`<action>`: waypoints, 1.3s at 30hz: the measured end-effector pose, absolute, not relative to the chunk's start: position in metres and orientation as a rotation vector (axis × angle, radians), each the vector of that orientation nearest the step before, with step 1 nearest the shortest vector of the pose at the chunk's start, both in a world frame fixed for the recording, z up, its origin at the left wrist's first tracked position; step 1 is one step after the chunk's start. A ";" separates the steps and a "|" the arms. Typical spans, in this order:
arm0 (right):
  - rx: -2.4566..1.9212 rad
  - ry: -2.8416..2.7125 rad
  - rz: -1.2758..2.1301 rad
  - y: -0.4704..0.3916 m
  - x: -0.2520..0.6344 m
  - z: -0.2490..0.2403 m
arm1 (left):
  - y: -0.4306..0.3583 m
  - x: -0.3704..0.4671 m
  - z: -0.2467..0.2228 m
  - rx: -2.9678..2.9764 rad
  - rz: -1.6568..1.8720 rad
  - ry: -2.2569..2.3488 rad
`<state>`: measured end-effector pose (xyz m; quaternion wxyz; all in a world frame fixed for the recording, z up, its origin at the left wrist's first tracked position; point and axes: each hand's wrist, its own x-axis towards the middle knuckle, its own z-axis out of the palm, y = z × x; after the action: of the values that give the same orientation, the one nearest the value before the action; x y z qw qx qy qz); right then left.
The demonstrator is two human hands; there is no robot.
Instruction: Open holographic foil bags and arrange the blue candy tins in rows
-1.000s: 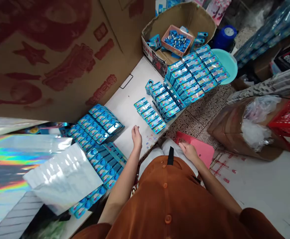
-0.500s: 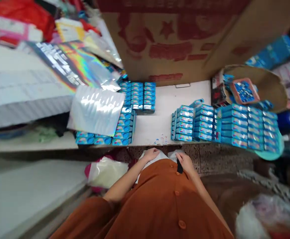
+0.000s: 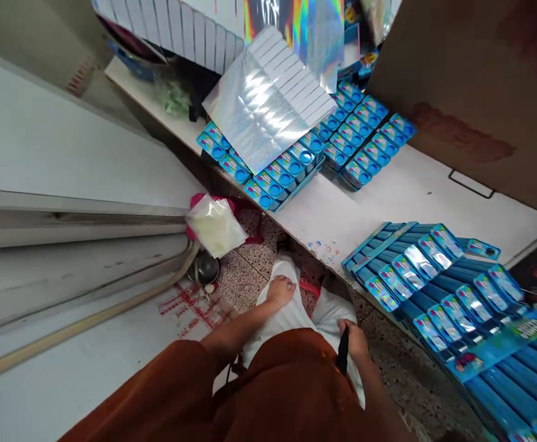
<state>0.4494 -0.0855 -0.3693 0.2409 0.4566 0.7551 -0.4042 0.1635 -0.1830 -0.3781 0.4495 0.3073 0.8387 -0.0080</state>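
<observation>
My left hand (image 3: 281, 291) lies flat on my white-trousered thigh (image 3: 283, 316), fingers loosely stretched and holding nothing. Closed around a black strap (image 3: 343, 351), my right hand (image 3: 355, 341) rests by my other leg, beside the orange-brown shirt (image 3: 291, 380). The strap hangs down against the shirt; where it leads is hidden. Beyond my knees, the white table (image 3: 324, 215) carries blue boxes in rows: one group (image 3: 268, 187) at the left, partly under a shiny silvery sheet (image 3: 268, 104), and another group (image 3: 416, 267) at the right. Both hands are apart from these boxes.
A large cardboard box (image 3: 462, 80) stands at the table's back. A clear plastic packet (image 3: 217, 227) lies on something pink by the floor at left, near a dark round object (image 3: 204, 269). White panels (image 3: 75, 135) and a long pole (image 3: 93, 313) flank my left side.
My view has swung to the left, bringing more of the floor and left side into sight. My left hand still rests on my leg; the right still grips the black strap.
</observation>
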 end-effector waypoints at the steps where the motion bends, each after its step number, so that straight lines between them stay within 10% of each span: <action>1: 1.264 2.056 -1.107 -0.090 0.449 -0.378 | -0.188 0.154 -0.384 0.812 -0.020 2.060; 16: 0.946 2.417 -0.847 -0.113 0.418 -0.484 | -0.215 0.051 -0.506 1.782 0.341 1.183; 39: 0.919 2.811 -0.434 -0.147 0.484 -0.539 | -0.279 0.133 -0.552 2.187 0.500 1.511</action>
<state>0.4839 -0.1468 -0.5393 0.0764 0.3066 0.9377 -0.1446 0.1328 -0.2794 -0.5520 0.2166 0.7893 0.5455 0.1804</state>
